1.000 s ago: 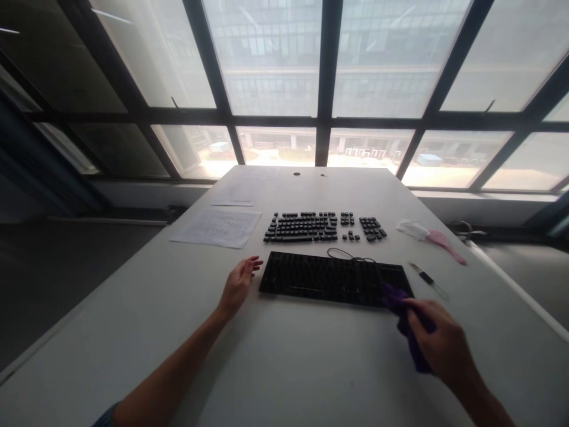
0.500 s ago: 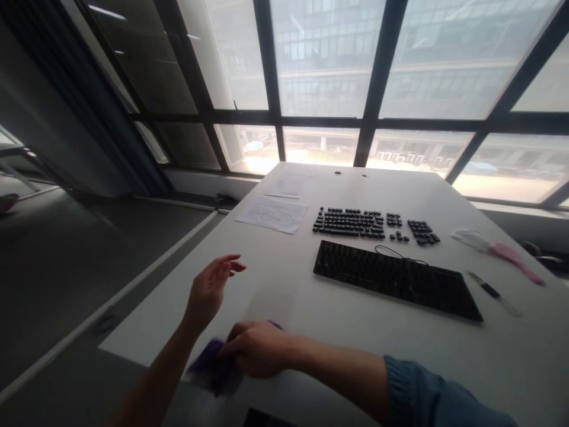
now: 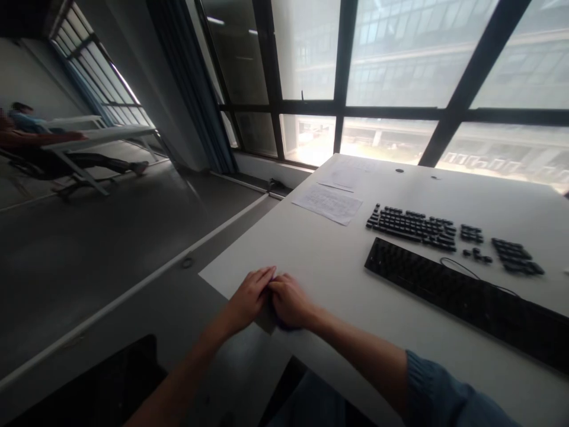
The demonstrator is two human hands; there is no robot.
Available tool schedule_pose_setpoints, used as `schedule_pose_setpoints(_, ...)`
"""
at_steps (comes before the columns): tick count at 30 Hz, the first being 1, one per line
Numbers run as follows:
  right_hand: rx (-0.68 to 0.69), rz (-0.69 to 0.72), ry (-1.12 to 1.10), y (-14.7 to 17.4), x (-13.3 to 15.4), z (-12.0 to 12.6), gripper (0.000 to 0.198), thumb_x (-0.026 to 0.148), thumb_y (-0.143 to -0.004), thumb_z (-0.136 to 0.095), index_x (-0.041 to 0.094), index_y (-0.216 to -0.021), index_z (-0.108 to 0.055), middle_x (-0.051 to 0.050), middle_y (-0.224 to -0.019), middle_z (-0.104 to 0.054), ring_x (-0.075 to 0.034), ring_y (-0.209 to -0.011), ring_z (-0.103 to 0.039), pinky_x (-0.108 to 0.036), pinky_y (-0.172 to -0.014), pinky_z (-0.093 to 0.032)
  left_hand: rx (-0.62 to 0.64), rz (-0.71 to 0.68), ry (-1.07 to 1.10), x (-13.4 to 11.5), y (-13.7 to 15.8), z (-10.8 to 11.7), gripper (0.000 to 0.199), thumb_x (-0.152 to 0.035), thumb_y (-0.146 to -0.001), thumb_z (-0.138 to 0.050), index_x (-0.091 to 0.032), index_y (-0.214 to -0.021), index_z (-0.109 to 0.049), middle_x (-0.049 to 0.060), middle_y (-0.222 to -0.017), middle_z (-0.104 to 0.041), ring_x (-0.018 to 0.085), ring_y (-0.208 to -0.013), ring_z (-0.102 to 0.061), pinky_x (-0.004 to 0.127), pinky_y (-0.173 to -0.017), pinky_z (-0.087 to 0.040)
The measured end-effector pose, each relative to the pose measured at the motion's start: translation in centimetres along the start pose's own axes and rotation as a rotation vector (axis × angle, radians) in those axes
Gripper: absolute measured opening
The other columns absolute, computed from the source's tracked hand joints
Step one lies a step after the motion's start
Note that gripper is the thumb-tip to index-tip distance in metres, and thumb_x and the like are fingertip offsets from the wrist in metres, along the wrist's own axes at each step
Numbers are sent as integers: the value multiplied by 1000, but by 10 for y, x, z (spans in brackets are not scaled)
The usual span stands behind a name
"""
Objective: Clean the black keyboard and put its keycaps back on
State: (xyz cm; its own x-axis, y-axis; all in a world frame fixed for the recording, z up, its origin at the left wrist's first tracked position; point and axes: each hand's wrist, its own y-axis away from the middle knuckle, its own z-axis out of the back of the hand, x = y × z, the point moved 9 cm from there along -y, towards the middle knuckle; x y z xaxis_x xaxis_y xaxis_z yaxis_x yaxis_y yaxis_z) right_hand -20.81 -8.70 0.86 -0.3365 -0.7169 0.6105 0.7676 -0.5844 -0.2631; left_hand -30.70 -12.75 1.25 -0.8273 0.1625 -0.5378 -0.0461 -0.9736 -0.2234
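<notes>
My right hand (image 3: 290,301) is closed on a dark purple cloth (image 3: 283,326), mostly hidden beneath the fingers and palm. Against it, my left hand (image 3: 249,296) lies with bent fingers pressed together, their tips meeting the right hand's fingers over the cloth. Both hands are at the near left edge of the white table (image 3: 320,261). A greyish flap, which seems part of the cloth, shows between the wrists. To the right lies a black keyboard base (image 3: 444,290) with its keys off, and behind it the loose black keycaps (image 3: 411,228) sit in keyboard order.
Printed sheets (image 3: 328,203) lie toward the table's far left. A thin black cable (image 3: 462,267) loops behind the keyboard base. Windows (image 3: 391,59) rise beyond the table. Far left, a person (image 3: 40,139) sits at another table. A dark chair part (image 3: 102,379) is at lower left.
My left hand has come down from above the table to meet my right hand. The right hand has brought the cloth to the table edge. The view has turned left.
</notes>
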Motion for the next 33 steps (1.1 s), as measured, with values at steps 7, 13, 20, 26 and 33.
schedule_pose_setpoints(7,-144,-119,144,41,-1,27,32,24,-91,-61,22,-123,-59,-12,-130,-57,-30,-117,-49,-45,-100,-44,-88,149,106,-3,-23,-14,22,-35,-85,-58,-24,-93,-75,5,-98,-76,26,-94,-70,40,-89,-56)
schedule_pose_setpoints(13,-226,-218,64,77,-46,78,38,7,-88,-53,23,-122,-61,-10,-118,-60,-23,-106,-57,-35,-91,-49,119,163,477,-55,-74,-70,33,-46,-86,-60,-19,-91,-77,7,-90,-77,28,-87,-71,39,-81,-58)
schedule_pose_setpoints(20,-669,-392,42,150,-149,240,32,5,-83,-46,19,-100,-70,-7,-102,-65,-21,-95,-62,-32,-89,-48,342,-186,403,-132,-174,-127,90,-54,-75,-77,-21,-152,-43,15,-153,-47,33,-141,-44,51,-115,-40)
schedule_pose_setpoints(26,-510,-542,296,143,-211,266,43,5,-86,-46,17,-118,-71,-12,-114,-64,-26,-106,-57,-37,-97,-43,529,-419,181,-160,-241,-191,138,-54,-51,-91,-18,-161,-16,19,-163,-24,37,-151,-23,50,-124,-23)
schedule_pose_setpoints(33,-423,-434,359,108,-191,216,29,13,-90,-56,16,-115,-69,-13,-116,-62,-28,-110,-51,-40,-101,-42,612,-564,125,-168,-238,-208,139,-54,-56,-89,-20,-162,-6,19,-164,-23,41,-150,-22,55,-124,-16)
